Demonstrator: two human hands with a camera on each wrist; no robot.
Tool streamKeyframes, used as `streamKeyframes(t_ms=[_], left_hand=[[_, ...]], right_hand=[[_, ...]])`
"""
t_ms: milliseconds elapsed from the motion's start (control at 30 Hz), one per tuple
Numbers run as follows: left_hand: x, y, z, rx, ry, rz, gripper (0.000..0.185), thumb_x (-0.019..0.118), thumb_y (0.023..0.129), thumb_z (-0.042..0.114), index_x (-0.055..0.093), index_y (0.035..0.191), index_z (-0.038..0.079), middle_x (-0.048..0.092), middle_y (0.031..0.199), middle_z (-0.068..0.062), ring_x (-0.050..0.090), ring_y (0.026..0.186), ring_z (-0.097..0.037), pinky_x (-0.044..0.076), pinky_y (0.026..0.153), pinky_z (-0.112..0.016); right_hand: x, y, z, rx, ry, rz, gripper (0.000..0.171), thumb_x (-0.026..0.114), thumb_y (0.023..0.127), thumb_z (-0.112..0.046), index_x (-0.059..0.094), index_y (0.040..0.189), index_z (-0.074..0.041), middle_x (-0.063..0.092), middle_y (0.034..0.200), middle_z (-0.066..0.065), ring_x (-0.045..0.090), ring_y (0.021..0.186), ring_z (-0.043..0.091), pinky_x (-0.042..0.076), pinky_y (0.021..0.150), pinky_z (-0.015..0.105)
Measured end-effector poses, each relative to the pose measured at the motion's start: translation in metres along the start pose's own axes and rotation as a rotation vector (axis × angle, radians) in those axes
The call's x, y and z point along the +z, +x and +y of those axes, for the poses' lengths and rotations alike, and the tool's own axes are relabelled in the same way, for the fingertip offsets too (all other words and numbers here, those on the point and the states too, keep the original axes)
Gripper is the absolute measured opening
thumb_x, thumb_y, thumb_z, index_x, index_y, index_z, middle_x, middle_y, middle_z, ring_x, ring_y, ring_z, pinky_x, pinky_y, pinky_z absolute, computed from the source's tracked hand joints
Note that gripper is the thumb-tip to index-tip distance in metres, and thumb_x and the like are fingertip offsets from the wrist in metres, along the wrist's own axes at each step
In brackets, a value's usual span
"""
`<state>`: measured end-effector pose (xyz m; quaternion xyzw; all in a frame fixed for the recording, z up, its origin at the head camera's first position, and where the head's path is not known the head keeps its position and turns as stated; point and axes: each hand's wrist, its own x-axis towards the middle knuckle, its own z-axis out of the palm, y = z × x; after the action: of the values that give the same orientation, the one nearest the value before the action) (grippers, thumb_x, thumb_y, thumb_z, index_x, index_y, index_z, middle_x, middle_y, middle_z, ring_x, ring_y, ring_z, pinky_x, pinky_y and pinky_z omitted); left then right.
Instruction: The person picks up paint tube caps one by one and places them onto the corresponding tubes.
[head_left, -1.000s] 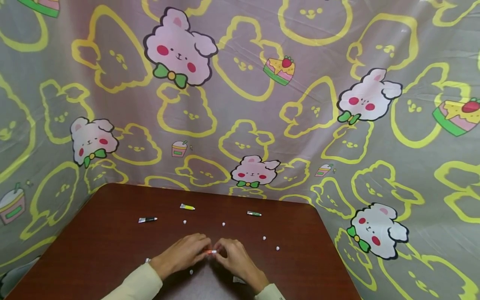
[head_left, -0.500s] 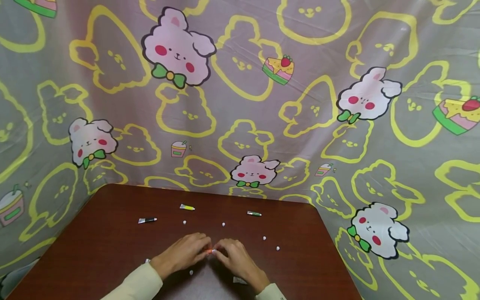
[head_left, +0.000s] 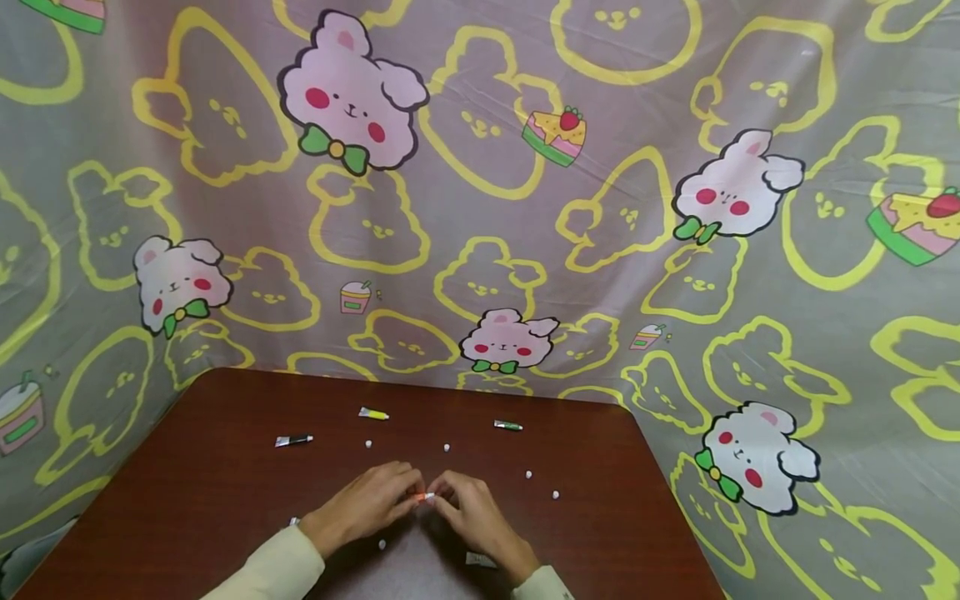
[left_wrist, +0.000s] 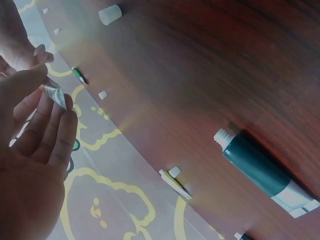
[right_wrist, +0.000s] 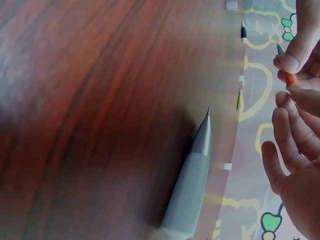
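Both hands meet above the near middle of the table, at a small orange paint tube (right_wrist: 291, 79) with a silver tail. My left hand (head_left: 378, 504) pinches the tube between thumb and fingers, and its crimped silver end shows in the left wrist view. At the tube's white cap (head_left: 430, 496), the thumb and fingertips of my right hand (head_left: 476, 517) pinch from the right. The right hand's other fingers are spread apart in the right wrist view. Fingertips hide part of the cap and the tube's middle.
On the brown table (head_left: 187, 467) lie a black tube (head_left: 294, 441), yellow tube (head_left: 373, 413) and green tube (head_left: 508, 426). A dark green uncapped tube (left_wrist: 260, 160) lies near my left wrist, a grey tube (right_wrist: 192, 185) near my right. Several white caps (head_left: 446, 447) are scattered about. Patterned cloth (head_left: 487, 208) hangs behind.
Both hands stay together at the orange tube; the right fingers shift slightly around its white end and the hands rise a little. The tubes and caps on the table stay put.
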<state>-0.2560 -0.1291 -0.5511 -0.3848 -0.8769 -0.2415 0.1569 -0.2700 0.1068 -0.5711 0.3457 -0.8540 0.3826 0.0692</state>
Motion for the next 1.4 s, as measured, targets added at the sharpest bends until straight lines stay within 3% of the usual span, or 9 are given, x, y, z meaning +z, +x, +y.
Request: streamKeyframes(t_ms=[267, 467, 700, 1033, 1400], left_hand=[[-0.0006, 0.0013, 0.0019, -0.005, -0.001, -0.006, 0.014, 0.082, 0.099, 0.019, 0.069, 0.102, 0.021, 0.067, 0.096, 0.009, 0.057, 0.084, 0.000, 0.053, 0.071, -0.022], [-0.0001, 0.0013, 0.0026, 0.002, 0.001, 0.001, 0.014, 0.082, 0.099, 0.019, 0.068, 0.101, 0.020, 0.068, 0.096, 0.008, 0.058, 0.084, -0.001, 0.053, 0.071, -0.021], [0.0012, 0.0013, 0.0013, 0.002, 0.005, 0.010, 0.015, 0.084, 0.097, 0.018, 0.069, 0.100, 0.020, 0.068, 0.096, 0.008, 0.058, 0.085, 0.000, 0.054, 0.072, -0.022], [0.0012, 0.0026, 0.0010, 0.025, -0.011, 0.032, 0.016, 0.083, 0.097, 0.016, 0.069, 0.103, 0.021, 0.067, 0.097, 0.009, 0.060, 0.083, -0.004, 0.053, 0.071, -0.021], [0.0009, 0.0019, 0.0006, 0.043, 0.004, 0.064, 0.016, 0.084, 0.096, 0.016, 0.070, 0.102, 0.020, 0.068, 0.096, 0.008, 0.059, 0.084, -0.002, 0.054, 0.072, -0.021]], right_hand=[[-0.0009, 0.0000, 0.0036, -0.019, -0.063, 0.018, 0.015, 0.070, 0.107, -0.023, 0.076, 0.096, -0.015, 0.074, 0.087, -0.006, 0.059, 0.079, -0.007, 0.051, 0.072, 0.014], [0.0012, -0.0001, 0.0048, 0.002, 0.010, 0.043, 0.009, 0.075, 0.104, -0.023, 0.075, 0.102, -0.014, 0.079, 0.090, -0.003, 0.064, 0.082, -0.005, 0.056, 0.072, 0.017], [-0.0012, -0.0009, 0.0023, 0.033, 0.106, 0.020, 0.006, 0.079, 0.100, -0.010, 0.074, 0.104, -0.009, 0.079, 0.091, 0.004, 0.069, 0.084, 0.000, 0.060, 0.071, 0.022], [-0.0019, -0.0018, 0.0028, 0.041, 0.027, 0.023, 0.022, 0.067, 0.109, -0.027, 0.078, 0.098, -0.012, 0.080, 0.092, 0.000, 0.067, 0.084, -0.001, 0.057, 0.074, 0.019], [0.0013, -0.0025, 0.0015, 0.030, 0.107, 0.087, 0.007, 0.078, 0.101, -0.015, 0.071, 0.103, -0.012, 0.076, 0.090, 0.003, 0.066, 0.083, -0.001, 0.061, 0.070, 0.026]])
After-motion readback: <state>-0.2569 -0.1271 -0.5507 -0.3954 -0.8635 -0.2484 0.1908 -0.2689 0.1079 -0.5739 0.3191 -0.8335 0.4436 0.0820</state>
